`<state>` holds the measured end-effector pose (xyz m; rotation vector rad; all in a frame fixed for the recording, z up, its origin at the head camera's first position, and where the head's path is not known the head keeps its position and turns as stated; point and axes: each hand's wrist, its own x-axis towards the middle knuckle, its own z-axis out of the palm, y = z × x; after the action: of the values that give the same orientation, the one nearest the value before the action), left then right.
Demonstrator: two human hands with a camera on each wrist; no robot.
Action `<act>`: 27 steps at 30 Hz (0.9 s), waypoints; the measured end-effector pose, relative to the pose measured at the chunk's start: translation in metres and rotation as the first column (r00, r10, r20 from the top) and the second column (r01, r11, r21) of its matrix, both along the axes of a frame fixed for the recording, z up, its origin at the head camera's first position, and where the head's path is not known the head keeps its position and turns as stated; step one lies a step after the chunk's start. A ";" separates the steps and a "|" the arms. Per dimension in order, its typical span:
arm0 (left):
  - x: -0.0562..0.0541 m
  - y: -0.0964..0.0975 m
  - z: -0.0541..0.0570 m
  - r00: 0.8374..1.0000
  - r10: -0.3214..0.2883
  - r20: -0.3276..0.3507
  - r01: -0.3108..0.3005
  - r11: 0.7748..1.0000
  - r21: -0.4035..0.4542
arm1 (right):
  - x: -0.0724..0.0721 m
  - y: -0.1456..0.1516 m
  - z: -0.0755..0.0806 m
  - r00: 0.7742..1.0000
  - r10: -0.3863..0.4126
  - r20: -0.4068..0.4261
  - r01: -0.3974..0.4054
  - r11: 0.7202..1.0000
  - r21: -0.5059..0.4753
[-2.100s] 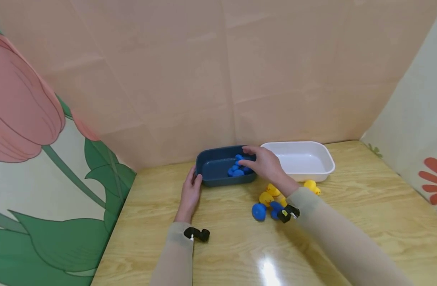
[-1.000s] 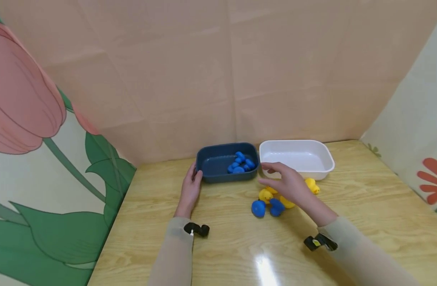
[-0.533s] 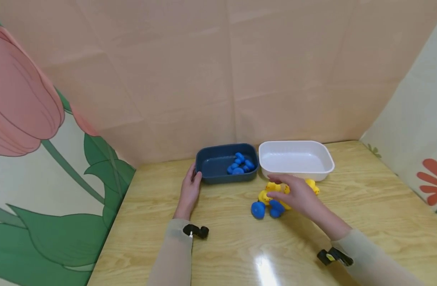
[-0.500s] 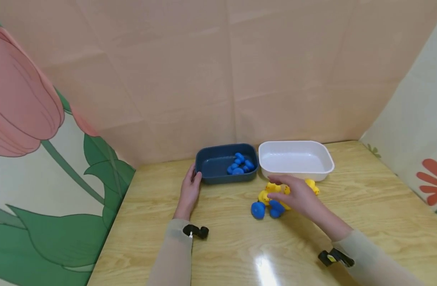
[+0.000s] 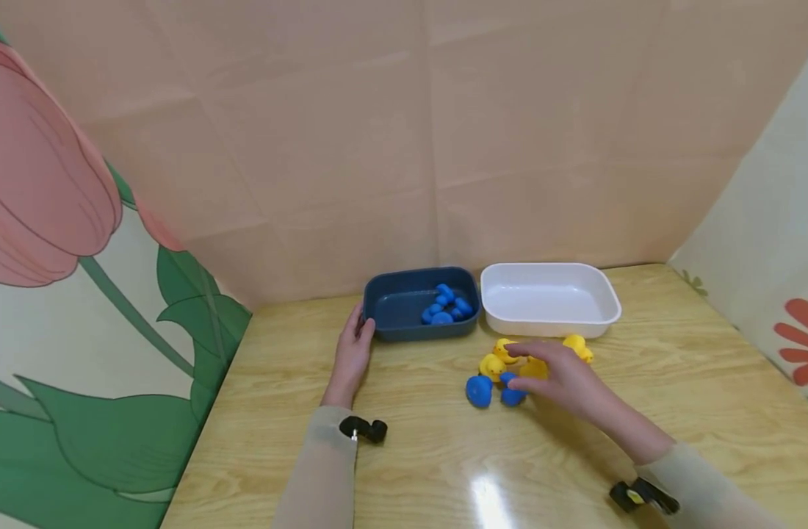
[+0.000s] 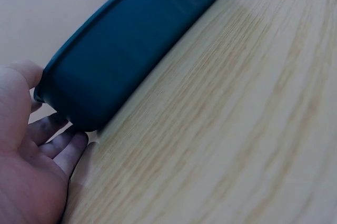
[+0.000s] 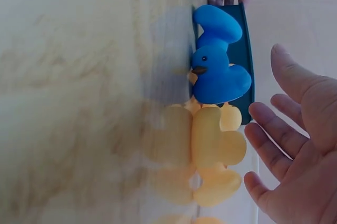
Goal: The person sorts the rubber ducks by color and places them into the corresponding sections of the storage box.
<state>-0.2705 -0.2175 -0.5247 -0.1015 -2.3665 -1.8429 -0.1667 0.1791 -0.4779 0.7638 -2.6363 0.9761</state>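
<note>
CHANGE: your right hand (image 5: 564, 375) has drawn back from the dark blue tray (image 5: 396, 306) towards two blue ducks (image 5: 479, 391), fingers spread, holding nothing | LEFT: your left hand (image 5: 351, 360) grips the tray's end | WHERE: both sit on the surface (image 5: 417, 463) beside yellow ducks (image 5: 492, 366) | MEANING: the one nearest your right thumb looks within reach, ungrasped

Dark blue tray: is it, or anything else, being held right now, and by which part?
The left hand grips the dark blue tray by its left end. The right hand, near a blue duck, holds nothing.
</note>
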 end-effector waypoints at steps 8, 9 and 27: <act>-0.001 0.000 0.000 1.000 0.004 0.000 -0.004 1.000 0.001 | 0.005 0.006 -0.004 0.997 -0.040 0.070 0.037 0.998 0.054; -0.001 0.000 0.000 1.000 0.005 0.001 -0.005 1.000 0.002 | 0.005 0.006 -0.005 0.996 -0.047 0.080 0.043 0.997 0.057; -0.001 0.000 -0.002 1.000 0.004 0.014 -0.004 1.000 0.006 | 0.002 0.012 -0.014 0.997 0.032 0.069 -0.036 0.998 0.046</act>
<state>-0.2715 -0.2176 -0.5267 -0.0834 -2.3678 -1.8553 -0.1646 0.1907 -0.4917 0.8022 -2.7224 0.9692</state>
